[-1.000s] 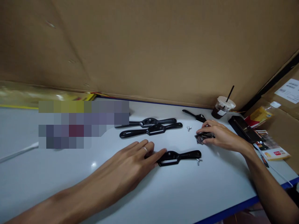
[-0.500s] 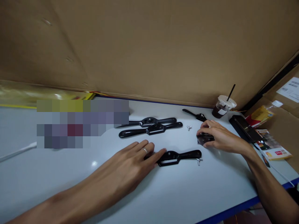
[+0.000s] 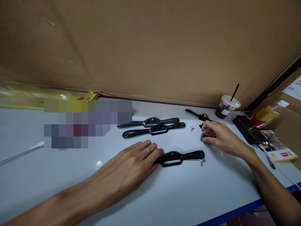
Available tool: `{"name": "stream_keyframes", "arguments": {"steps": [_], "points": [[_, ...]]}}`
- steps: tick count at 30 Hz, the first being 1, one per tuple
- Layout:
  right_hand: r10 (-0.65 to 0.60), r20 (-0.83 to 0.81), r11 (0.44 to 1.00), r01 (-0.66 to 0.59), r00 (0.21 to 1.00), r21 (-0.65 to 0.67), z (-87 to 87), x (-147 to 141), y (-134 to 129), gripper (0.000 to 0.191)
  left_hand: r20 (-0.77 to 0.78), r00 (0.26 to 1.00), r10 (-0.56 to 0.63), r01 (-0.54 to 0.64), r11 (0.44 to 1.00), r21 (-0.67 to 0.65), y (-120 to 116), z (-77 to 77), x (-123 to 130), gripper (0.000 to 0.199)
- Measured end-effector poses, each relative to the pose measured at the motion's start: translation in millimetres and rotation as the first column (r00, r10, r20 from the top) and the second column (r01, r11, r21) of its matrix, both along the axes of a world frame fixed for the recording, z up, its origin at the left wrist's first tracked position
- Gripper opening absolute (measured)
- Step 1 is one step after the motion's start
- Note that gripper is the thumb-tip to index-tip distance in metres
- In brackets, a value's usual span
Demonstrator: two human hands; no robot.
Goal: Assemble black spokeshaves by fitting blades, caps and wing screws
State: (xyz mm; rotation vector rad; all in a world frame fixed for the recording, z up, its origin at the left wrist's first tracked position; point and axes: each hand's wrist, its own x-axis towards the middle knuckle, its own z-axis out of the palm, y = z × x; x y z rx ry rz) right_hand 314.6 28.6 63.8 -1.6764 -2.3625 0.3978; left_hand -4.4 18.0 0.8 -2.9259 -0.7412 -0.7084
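Note:
My left hand [image 3: 138, 160], with a ring on one finger, is closed around the left handle of a black spokeshave body [image 3: 171, 156] lying on the table. A small silver thumbscrew [image 3: 201, 162] sits by that tool's right handle. My right hand [image 3: 219, 133] pinches a small flat metal plate [image 3: 205, 138] between thumb and fingers, just above or against the tabletop; part of it is hidden by the hand. A second thumbscrew [image 3: 192, 128] lies to the left of this hand. Two more spokeshaves [image 3: 158, 129] rest side by side behind my left hand.
Another black spokeshave [image 3: 195, 114] lies at the back right. Beyond it stand a lidded drink cup [image 3: 225, 108] with a straw, a dark case [image 3: 249, 130] and a bottle [image 3: 268, 114]. A cardboard wall [image 3: 164, 50] closes off the rear. The left side is partly pixelated.
My right hand has turned the metal plate so it shows more edge-on, and a dark piece now shows behind the fingers. My left index finger has drawn back toward the handle.

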Motion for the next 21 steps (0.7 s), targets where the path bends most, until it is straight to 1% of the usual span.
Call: {"name": "stream_keyframes", "arguments": {"steps": [1, 3, 5, 6, 7, 8, 10, 12, 14, 16, 19, 21], "points": [[-0.02, -0.047, 1.0, 0.021, 0.999, 0.008, 0.1, -1, -1, 0.016, -0.006, 1.0, -0.011, 0.011, 1.0, -0.008, 0, 1.6, 0, 0.025], [-0.071, -0.227, 0.997, 0.066, 0.971, -0.027, 0.1, -4, -3, 0.022, -0.035, 0.998, -0.045, 0.046, 0.999, 0.018, -1, 5.0, 0, 0.027], [-0.126, -0.455, 0.986, 0.06, 0.881, -0.158, 0.0, -8, -4, 0.034, -0.083, 0.995, -0.062, 0.067, 0.996, 0.062, -1, 8.0, -1, 0.026], [-0.155, -0.541, 0.973, 0.032, 0.827, -0.23, 0.0, -11, -5, 0.041, -0.108, 0.992, -0.063, 0.072, 0.994, 0.084, -2, 9.3, -2, 0.025], [-0.181, -0.593, 0.957, 0.003, 0.784, -0.289, 0.0, -15, -7, 0.046, -0.133, 0.989, -0.062, 0.076, 0.992, 0.105, -2, 10.2, -2, 0.024], [-0.206, -0.624, 0.943, -0.017, 0.754, -0.333, -0.1, -19, -8, 0.05, -0.152, 0.986, -0.062, 0.082, 0.988, 0.129, -2, 10.8, -2, 0.023], [-0.239, -0.649, 0.926, -0.033, 0.722, -0.377, -1.2, -29, -12, 0.046, -0.172, 0.983, -0.067, 0.098, 0.979, 0.179, -3, 11.3, -2, 0.021], [-0.242, -0.679, 0.925, -0.047, 0.693, -0.377, -3.9, -41, -16, 0.03, -0.178, 0.982, -0.064, 0.103, 0.971, 0.215, -2, 10.8, -1, 0.021], [-0.23, -0.715, 0.937, -0.049, 0.66, -0.346, -8.5, -51, -19, 0.016, -0.175, 0.983, -0.057, 0.097, 0.969, 0.229, -2, 10.0, -1, 0.021], [-0.233, -0.738, 0.944, -0.036, 0.633, -0.329, -14.2, -60, -19, 0.015, -0.171, 0.984, -0.054, 0.092, 0.97, 0.227, -2, 9.2, -1, 0.02], [-0.25, -0.73, 0.932, -0.047, 0.636, -0.36, -23.0, -69, -17, 0.016, -0.167, 0.985, -0.052, 0.089, 0.971, 0.222, -2, 8.4, -2, 0.018], [-0.232, -0.71, 0.933, -0.053, 0.665, -0.355, -27.7, -71, -15, 0.015, -0.16, 0.986, -0.056, 0.091, 0.971, 0.221, -2, 8.3, -2, 0.017]]}}
